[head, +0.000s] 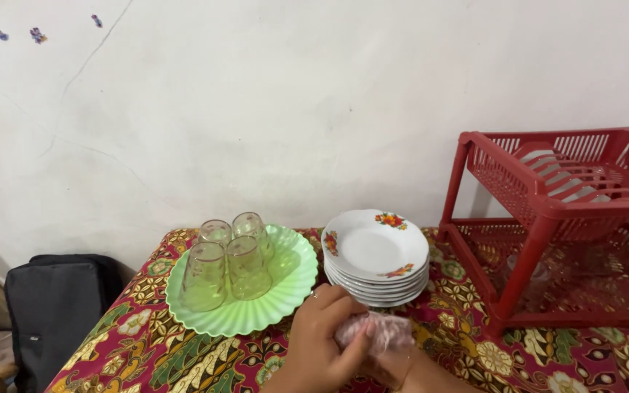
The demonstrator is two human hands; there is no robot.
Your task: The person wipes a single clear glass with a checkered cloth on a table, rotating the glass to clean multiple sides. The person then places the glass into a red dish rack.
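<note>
Both your hands sit low at the near edge of the counter (147, 349), just in front of the plate stack (376, 255). Left hand (322, 338) is curled over a small glass (380, 333), pinkish through the wall, and its fingers (354, 336) wrap the near side. Right hand (394, 367) is mostly hidden under the glass; it looks cupped around the bottom, but I can't tell how tightly it grips. So the glass is off the cloth, held between both hands, near the stack but apart from it. Handling judgement: light, rigid, smooth-walled, likely slick if wet, and it will chip on a knock. Grip it around the body mid-height with fingers spread, not by the rim. Beside you, the green scalloped plate (285, 291) carries four more glasses (227, 266) standing mouth-down in a tight cluster, touching one another. The white plates with flower print are stacked flush: ceramic, heavier, brittle at the edges; take them from under the rim with both hands. Red plastic dish rack (547, 218) stands to the right, well apart from your hands. A black bag (52, 306) sits left of the counter.
</note>
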